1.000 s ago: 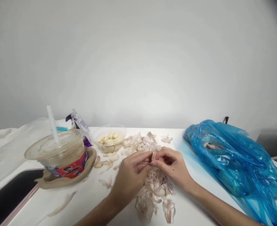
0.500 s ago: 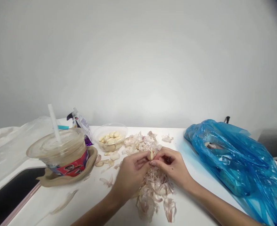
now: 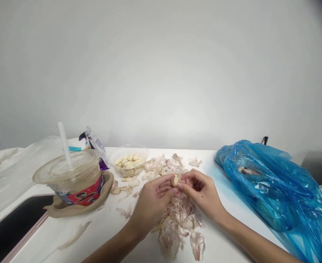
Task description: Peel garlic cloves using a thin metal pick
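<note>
Between my two hands is a pale garlic clove (image 3: 175, 180). My left hand (image 3: 154, 197) pinches it with thumb and fingertips. From the other side, the thumb and forefinger of my right hand (image 3: 200, 190) close on the clove's edge; whether a bit of skin is in that pinch I cannot make out. Below and in front of both hands lies a heap of papery garlic skins (image 3: 181, 223). Just beyond them spreads another pile of skins (image 3: 166, 164). A clear plastic bowl (image 3: 129, 148) behind my left hand holds several peeled cloves (image 3: 129, 160).
On the left, a lidded drink cup (image 3: 75, 182) with a straw sits in a cardboard holder (image 3: 73, 211), beside a dark-screened tablet (image 3: 15, 223). Behind it stands a purple and white wrapper (image 3: 95, 146). A blue plastic bag (image 3: 270, 182) fills the right side.
The clove has turned so a broader pale face shows. My right fingers have shifted slightly, and my left thumb now lies nearer the clove's lower end.
</note>
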A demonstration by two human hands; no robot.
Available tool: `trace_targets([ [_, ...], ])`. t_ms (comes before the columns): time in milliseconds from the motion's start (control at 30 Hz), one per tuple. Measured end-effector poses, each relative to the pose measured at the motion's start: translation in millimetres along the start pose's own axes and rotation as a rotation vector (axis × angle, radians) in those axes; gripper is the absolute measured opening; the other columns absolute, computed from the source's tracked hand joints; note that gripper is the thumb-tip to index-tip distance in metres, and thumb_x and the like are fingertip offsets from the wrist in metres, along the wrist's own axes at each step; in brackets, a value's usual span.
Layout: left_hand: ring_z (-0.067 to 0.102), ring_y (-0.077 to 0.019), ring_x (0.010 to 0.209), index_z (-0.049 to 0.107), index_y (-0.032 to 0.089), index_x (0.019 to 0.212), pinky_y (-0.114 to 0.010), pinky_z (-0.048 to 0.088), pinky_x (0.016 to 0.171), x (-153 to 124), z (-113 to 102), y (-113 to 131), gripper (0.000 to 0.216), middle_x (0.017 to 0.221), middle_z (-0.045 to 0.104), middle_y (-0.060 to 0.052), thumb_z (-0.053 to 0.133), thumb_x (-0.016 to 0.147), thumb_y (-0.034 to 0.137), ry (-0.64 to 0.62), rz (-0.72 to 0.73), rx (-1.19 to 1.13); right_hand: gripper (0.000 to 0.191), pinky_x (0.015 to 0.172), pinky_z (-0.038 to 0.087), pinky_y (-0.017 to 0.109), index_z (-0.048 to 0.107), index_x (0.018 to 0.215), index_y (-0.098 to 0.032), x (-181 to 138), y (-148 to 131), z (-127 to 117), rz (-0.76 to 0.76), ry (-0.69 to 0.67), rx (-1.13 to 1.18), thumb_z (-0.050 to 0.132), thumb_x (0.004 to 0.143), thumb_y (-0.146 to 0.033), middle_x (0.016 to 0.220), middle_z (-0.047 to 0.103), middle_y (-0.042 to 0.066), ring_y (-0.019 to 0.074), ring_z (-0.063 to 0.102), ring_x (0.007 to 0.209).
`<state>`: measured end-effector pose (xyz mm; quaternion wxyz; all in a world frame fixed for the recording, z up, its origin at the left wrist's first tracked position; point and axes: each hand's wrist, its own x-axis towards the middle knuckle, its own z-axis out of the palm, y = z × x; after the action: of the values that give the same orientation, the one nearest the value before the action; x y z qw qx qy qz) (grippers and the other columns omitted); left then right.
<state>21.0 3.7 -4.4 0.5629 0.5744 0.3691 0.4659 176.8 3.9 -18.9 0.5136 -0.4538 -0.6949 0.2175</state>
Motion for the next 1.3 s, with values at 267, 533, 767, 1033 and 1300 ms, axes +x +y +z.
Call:
trace_targets([
  [267,0.065,-0.0194,0.083,0.06,0.016,0.108,-0.034,0.052,0.078,1.1,0.8,-3.6,0.037,0.092,0.071,-0.008,0.064,0.071,0.02,-0.019,-0.026,-0.036,0.014,0.051,0.035,0.022,0.063,0.08,-0.018,0.9,-1.7,-0.3,-0.045,-0.033,0.0,0.06,0.077,-0.032,0.064,0.053,-0.001,0.0103,0.046,0.055],
  [533,0.066,-0.0205,0.078,0.061,0.014,0.108,-0.036,0.052,0.077,-0.5,3.7,4.6,0.036,0.087,0.072,-0.009,0.063,0.072,0.021,0.013,-0.062,-0.057,0.019,0.051,0.035,0.024,0.064,0.081,-0.018,0.9,-1.5,-2.3,-0.059,-0.05,-0.031,0.052,0.083,-0.032,0.065,0.057,0.002,0.0118,0.047,0.057],
  [767,0.065,-0.0163,0.076,0.062,0.018,0.106,-0.028,0.051,0.074,-0.8,0.5,2.1,0.033,0.088,0.072,-0.006,0.062,0.074,0.025,-0.021,-0.082,-0.085,0.017,0.052,0.034,0.024,0.065,0.083,-0.018,1.2,-1.5,-3.0,-0.059,-0.061,-0.038,0.052,0.083,-0.03,0.066,0.057,0.002,0.012,0.047,0.057],
  [1033,0.064,-0.0155,0.074,0.064,0.019,0.105,-0.027,0.05,0.075,0.0,0.0,2.6,0.03,0.085,0.072,-0.005,0.061,0.075,0.026,-0.037,-0.104,-0.102,0.016,0.052,0.033,0.024,0.064,0.08,-0.018,1.8,-2.6,-4.5,-0.052,-0.071,-0.034,0.053,0.083,-0.029,0.066,0.056,0.001,0.0118,0.047,0.057],
  [1300,0.063,-0.0143,0.072,0.065,0.019,0.102,-0.025,0.05,0.071,0.6,-0.5,3.1,0.028,0.081,0.072,-0.004,0.062,0.075,0.025,-0.058,-0.116,-0.103,0.015,0.053,0.034,0.023,0.064,0.081,-0.018,1.4,-2.3,-4.3,-0.04,-0.082,-0.017,0.053,0.083,-0.028,0.067,0.056,0.001,0.0115,0.047,0.059],
])
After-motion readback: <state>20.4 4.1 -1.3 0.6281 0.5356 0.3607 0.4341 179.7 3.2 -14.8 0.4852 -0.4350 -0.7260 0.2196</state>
